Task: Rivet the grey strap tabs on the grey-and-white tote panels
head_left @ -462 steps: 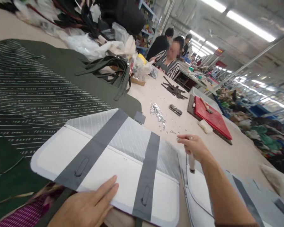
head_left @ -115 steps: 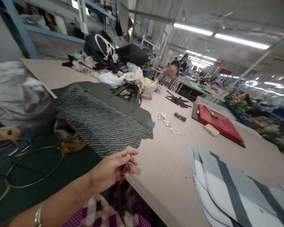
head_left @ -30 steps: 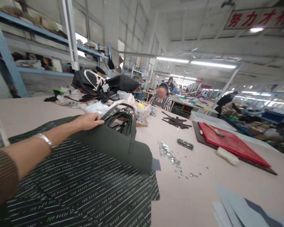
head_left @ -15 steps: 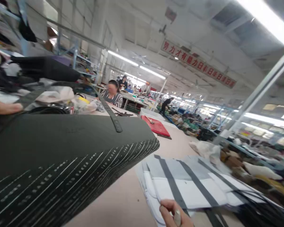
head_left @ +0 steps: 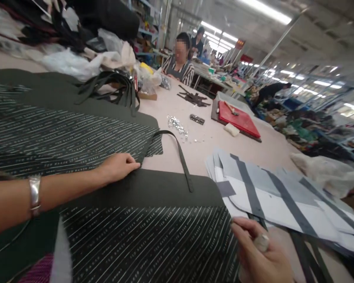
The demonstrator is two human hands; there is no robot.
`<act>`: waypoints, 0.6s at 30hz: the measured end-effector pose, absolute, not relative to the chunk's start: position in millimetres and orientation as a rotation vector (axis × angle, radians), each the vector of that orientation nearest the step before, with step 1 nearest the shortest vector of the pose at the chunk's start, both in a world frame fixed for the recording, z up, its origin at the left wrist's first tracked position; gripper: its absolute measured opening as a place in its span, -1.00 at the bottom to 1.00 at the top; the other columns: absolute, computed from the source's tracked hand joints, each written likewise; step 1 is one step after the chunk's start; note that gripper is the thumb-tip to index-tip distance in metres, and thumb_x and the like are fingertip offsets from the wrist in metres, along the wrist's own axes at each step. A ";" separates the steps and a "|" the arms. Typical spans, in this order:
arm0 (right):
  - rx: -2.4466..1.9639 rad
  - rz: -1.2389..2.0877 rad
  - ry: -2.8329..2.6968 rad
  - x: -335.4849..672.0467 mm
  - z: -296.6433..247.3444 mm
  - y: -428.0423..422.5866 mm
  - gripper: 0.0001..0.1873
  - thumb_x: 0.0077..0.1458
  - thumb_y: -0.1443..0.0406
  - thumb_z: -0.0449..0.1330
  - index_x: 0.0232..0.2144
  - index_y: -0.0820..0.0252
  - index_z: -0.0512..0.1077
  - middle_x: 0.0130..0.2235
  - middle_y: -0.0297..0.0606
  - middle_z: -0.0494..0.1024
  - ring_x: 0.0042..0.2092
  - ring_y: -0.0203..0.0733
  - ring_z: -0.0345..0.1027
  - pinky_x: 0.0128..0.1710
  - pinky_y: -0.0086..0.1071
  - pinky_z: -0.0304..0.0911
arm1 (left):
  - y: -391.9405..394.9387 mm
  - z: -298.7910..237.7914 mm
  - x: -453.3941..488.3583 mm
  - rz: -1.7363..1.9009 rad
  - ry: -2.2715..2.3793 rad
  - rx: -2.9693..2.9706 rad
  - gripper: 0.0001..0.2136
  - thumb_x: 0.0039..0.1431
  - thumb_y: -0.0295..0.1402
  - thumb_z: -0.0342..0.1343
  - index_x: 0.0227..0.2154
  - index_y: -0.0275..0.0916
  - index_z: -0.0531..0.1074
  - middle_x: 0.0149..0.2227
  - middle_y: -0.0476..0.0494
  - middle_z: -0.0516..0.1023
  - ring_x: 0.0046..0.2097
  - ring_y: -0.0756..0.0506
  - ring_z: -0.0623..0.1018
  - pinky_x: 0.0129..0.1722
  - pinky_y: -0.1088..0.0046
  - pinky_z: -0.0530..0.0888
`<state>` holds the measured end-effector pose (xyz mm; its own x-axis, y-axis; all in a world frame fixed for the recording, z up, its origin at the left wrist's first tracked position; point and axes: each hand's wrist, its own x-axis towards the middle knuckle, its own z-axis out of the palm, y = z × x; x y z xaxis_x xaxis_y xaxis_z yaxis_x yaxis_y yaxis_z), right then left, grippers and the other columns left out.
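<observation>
A dark green panel with a black striped, lettered lining lies in front of me. My left hand pinches a narrow dark strap just above the panel's upper edge. From those fingers the strap arches up and over, its free end resting on the green part. At the panel's right edge, my right hand is closed, thumb and index finger gripping the side. A pale rounded object sits among its fingers; I cannot tell what it is. Farther left are similar panels, partly behind my forearm.
Coiled dark straps lie beyond the panels. Small shiny pieces are scattered on the table near a red pad with a hammer. White sheets with grey bands lie at right. A person sits across the table.
The raised panel has come down flat in front of me. My left hand has moved from the far left to the strap, and my right hand is now at the panel's edge. The view has tilted down.
</observation>
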<state>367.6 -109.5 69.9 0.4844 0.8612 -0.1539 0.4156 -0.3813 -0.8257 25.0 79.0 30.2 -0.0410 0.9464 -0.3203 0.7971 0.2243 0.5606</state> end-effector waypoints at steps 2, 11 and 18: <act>-1.897 0.897 -1.243 334.1 59.0 -89.9 -0.66 0.05 0.03 0.27 -0.33 0.18 0.57 -0.53 -0.33 0.49 -0.49 -0.24 0.33 -0.52 -0.44 0.21 | 83.6 30.5 22.9 0.351 1.851 1.750 -0.76 0.07 -0.17 0.17 -0.26 -0.20 0.46 -0.25 -0.05 0.59 -0.16 -0.15 0.54 -0.18 0.43 0.38; -1.820 1.303 -1.511 262.3 21.6 -37.4 -0.87 0.09 0.28 0.21 -0.40 0.17 0.56 -0.45 -0.39 0.55 -0.39 -0.28 0.35 -0.37 -0.44 0.19 | 100.5 30.3 57.0 -0.104 1.438 2.229 -0.61 0.02 -0.20 0.33 -0.08 -0.17 0.48 -0.07 -0.09 0.55 -0.07 -0.21 0.54 -0.12 0.38 0.39; -1.859 1.278 -1.486 261.8 16.8 -38.2 -0.85 0.11 0.25 0.22 -0.38 0.14 0.60 -0.38 -0.35 0.61 -0.35 -0.25 0.44 -0.30 -0.43 0.26 | 122.9 40.7 76.4 -0.389 1.356 2.210 -0.68 -0.06 -0.23 0.41 -0.24 -0.20 0.55 -0.29 -0.06 0.54 -0.12 -0.26 0.55 -0.13 0.32 0.42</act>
